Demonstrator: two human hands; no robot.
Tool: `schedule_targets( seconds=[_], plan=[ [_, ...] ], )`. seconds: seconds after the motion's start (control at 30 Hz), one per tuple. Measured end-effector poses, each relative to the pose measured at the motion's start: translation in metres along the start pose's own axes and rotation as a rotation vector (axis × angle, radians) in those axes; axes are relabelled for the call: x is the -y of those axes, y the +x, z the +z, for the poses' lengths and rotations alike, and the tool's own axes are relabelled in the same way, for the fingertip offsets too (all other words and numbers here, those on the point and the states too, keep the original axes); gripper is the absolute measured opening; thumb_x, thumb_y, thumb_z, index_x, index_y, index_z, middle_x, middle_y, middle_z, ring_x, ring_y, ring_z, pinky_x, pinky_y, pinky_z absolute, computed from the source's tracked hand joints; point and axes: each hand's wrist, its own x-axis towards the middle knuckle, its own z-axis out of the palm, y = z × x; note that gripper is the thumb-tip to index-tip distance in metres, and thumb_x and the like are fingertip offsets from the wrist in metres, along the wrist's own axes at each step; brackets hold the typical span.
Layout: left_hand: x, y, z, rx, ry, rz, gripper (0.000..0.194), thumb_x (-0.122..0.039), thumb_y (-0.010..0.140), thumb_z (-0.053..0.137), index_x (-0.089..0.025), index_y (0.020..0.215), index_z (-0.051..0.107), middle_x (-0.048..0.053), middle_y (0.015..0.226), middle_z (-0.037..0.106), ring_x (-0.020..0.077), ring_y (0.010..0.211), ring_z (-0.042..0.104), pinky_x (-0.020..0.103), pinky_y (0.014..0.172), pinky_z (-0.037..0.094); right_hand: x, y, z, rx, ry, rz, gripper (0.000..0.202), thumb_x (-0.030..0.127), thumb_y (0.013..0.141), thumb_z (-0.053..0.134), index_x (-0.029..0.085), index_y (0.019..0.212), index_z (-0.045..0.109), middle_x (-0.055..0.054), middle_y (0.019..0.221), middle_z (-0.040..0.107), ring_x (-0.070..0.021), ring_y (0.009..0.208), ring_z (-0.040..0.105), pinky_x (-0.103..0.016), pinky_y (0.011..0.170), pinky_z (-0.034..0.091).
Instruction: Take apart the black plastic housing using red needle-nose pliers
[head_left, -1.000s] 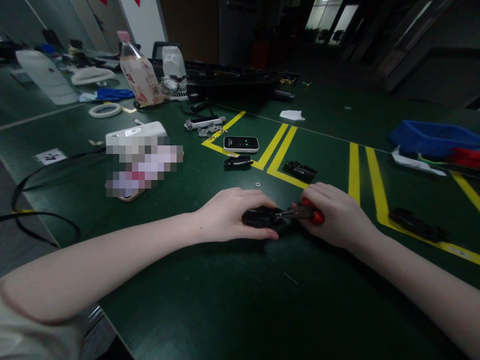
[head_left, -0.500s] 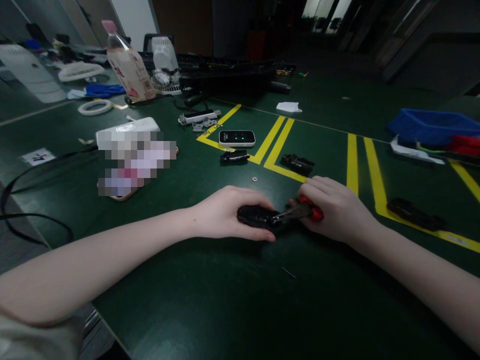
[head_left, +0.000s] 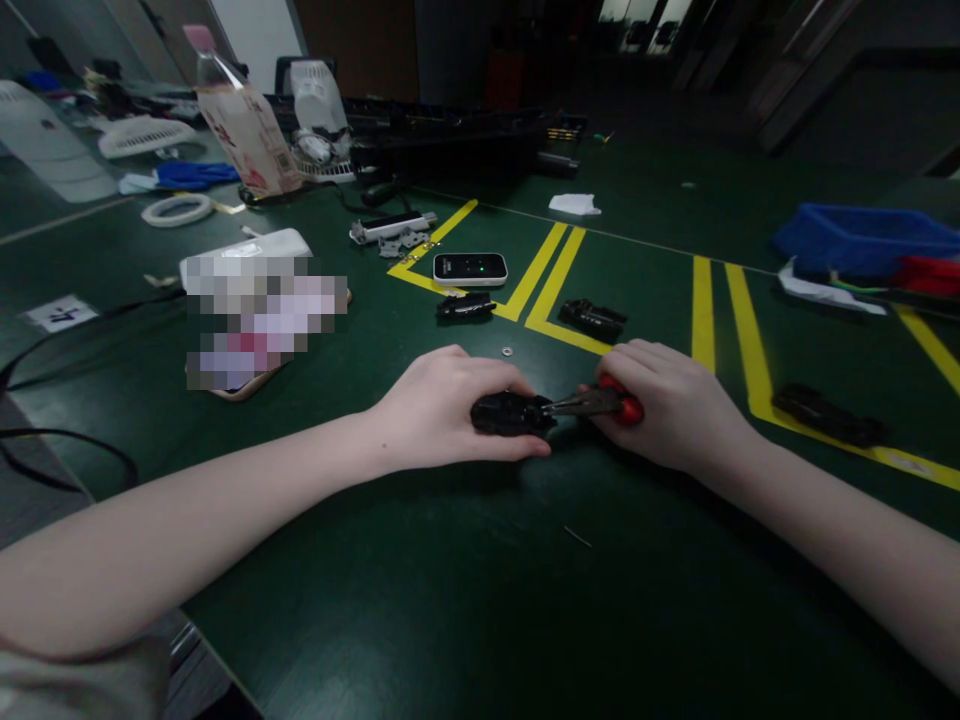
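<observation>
My left hand (head_left: 457, 410) is closed round a small black plastic part (head_left: 504, 413), thumb on the near side and fingers on the far side, just over the green table. In my right hand (head_left: 664, 405) are needle-nose pliers (head_left: 592, 402) with red handles. Their narrow tip points left and meets the right end of the black part; whether the jaws grip anything there is too small to tell. A small metal ring (head_left: 508, 351) lies beyond my left hand. Nearer to me, a thin metal pin (head_left: 577, 537) rests on the table.
Similar black parts lie along yellow tape: one (head_left: 465, 307) by a white-edged device (head_left: 470, 268), one (head_left: 592, 318) further right, another (head_left: 829, 415) at far right. A phone (head_left: 277, 330), bottle (head_left: 244, 130) and tape roll (head_left: 178, 210) stand left; a blue bin (head_left: 862, 240) sits back right.
The pliers' tip has shifted slightly at the black part's right end, and the pliers lie more level. Both hands keep their hold. The whole view has shifted a little.
</observation>
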Motion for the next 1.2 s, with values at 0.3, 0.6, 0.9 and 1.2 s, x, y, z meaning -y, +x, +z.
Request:
schedule_targets(
  seconds=[0.3,0.6,0.9,1.2],
  plan=[
    [0.0005,0.0017,0.0026,0.04,-0.002,0.003,0.041,-0.053,0.086,0.067,-0.019,0.108,0.067,0.002,0.105,0.074,0.019,0.091,0.068,0.033,0.08,0.045,-0.001,-0.0017,0.0029,0.02,0.008,0.034,0.012,0.029,0.086,0.054,0.02,0.08,0.049,-0.007,0.078,0.058,-0.0194,0.07,0.052,-0.033,0.058,0.042],
    [0.001,0.0008,0.0015,-0.008,0.048,0.02,0.04,-0.054,0.086,0.066,-0.019,0.105,0.068,0.002,0.101,0.075,0.0174,0.086,0.068,0.031,0.078,0.045,0.0039,0.0022,-0.0029,0.029,-0.007,0.057,0.01,0.027,0.085,0.052,0.019,0.079,0.05,-0.009,0.075,0.057,-0.02,0.069,0.048,-0.033,0.058,0.039],
    [0.0017,0.0003,0.0013,-0.004,0.047,0.027,0.039,-0.053,0.086,0.066,-0.018,0.103,0.068,0.002,0.1,0.075,0.0175,0.086,0.068,0.032,0.078,0.045,0.0022,0.0001,-0.002,0.042,0.042,0.09,0.012,0.029,0.084,0.055,0.02,0.08,0.049,-0.007,0.077,0.057,-0.0193,0.069,0.049,-0.032,0.057,0.039],
    [0.0026,0.0008,0.0021,0.009,0.045,0.025,0.04,-0.055,0.086,0.066,-0.019,0.104,0.068,0.003,0.102,0.075,0.0182,0.088,0.069,0.033,0.079,0.046,0.0033,0.0019,-0.0025,0.073,0.066,0.094,0.013,0.03,0.085,0.053,0.02,0.078,0.049,-0.007,0.076,0.058,-0.019,0.069,0.051,-0.033,0.058,0.04]
  ],
)
